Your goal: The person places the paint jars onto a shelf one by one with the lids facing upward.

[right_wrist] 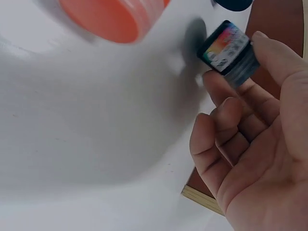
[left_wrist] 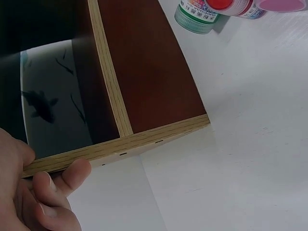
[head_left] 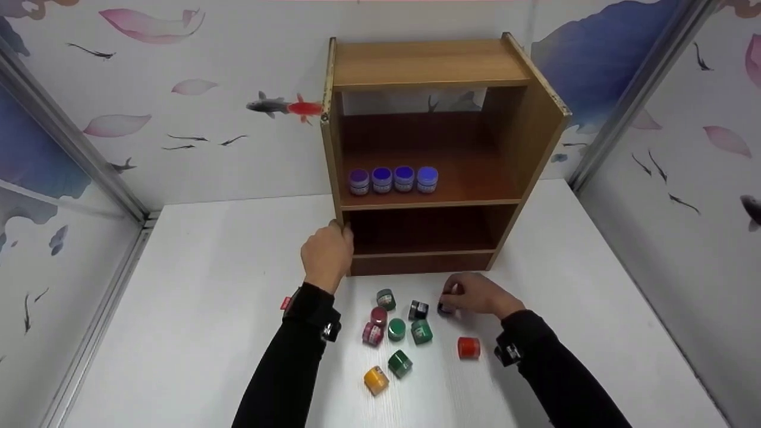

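Note:
My left hand (head_left: pixel 327 255) grips the left side panel of a small wooden shelf unit (head_left: pixel 431 65); in the left wrist view its fingers curl round the panel's edge (left_wrist: pixel 144 138). Low over the table, at the unit's front right corner, my right hand (head_left: pixel 478 294) pinches a dark paint jar (right_wrist: pixel 225 50) between thumb and fingers. That jar is tilted, with its colourful label showing in the right wrist view. Just left of it on the table lies a black paint jar (head_left: pixel 418 310). An orange-red jar (head_left: pixel 468 348) lies nearer to me, below the right hand.
Several purple and blue jars (head_left: pixel 381 180) stand in a row on the unit's middle shelf. Green jars (head_left: pixel 396 329), dark red jars (head_left: pixel 373 334) and a yellow jar (head_left: pixel 376 380) are scattered on the white table (head_left: pixel 208 333). Printed wall panels (head_left: pixel 238 59) enclose the table.

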`<state>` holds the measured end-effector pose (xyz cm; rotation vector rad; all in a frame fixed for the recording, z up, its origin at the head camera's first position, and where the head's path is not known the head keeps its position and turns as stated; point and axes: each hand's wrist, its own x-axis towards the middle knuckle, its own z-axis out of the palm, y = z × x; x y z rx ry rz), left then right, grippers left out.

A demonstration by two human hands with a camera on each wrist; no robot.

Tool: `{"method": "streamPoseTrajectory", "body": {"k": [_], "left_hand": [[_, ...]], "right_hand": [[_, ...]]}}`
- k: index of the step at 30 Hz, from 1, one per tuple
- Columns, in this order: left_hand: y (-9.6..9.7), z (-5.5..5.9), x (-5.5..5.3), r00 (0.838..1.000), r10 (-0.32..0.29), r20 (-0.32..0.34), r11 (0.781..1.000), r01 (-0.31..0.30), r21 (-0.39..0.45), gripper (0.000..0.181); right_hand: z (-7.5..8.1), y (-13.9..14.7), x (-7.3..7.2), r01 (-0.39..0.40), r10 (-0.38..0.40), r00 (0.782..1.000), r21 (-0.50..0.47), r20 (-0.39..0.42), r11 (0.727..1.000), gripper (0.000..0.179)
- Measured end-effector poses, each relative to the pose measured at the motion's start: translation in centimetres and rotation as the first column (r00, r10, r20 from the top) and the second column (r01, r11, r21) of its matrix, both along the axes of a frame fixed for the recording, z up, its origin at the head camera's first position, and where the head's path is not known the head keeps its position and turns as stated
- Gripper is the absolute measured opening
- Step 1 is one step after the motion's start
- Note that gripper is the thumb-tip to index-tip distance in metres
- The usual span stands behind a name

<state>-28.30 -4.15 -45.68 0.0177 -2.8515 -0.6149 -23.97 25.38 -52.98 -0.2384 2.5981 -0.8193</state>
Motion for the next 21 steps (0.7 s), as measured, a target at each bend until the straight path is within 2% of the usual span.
{"method": "streamPoseTrajectory", "body": {"k": [4, 12, 21], "left_hand": [[0.0, 0.0, 0.0, 1.000, 0.002, -0.002, 1.000, -0.002, 0.000, 0.043], [0.0, -0.1, 0.0, 1.000, 0.006, -0.001, 1.000, -0.006, 0.004, 0.043], [0.0, -0.1, -0.2, 0.999, 0.004, 0.038, 1.000, -0.005, 0.009, 0.044]], "right_hand": [[0.6, -0.1, 0.1, -0.007, 0.009, 0.999, 0.041, -0.045, 0.999, 0.012], [1.3, -0.5, 0.2, 0.063, -0.046, 0.994, 0.165, -0.102, 0.984, 0.019], [2.6, -0.9, 0.7, 0.091, -0.068, 0.989, 0.170, -0.134, 0.981, 0.024]]}}
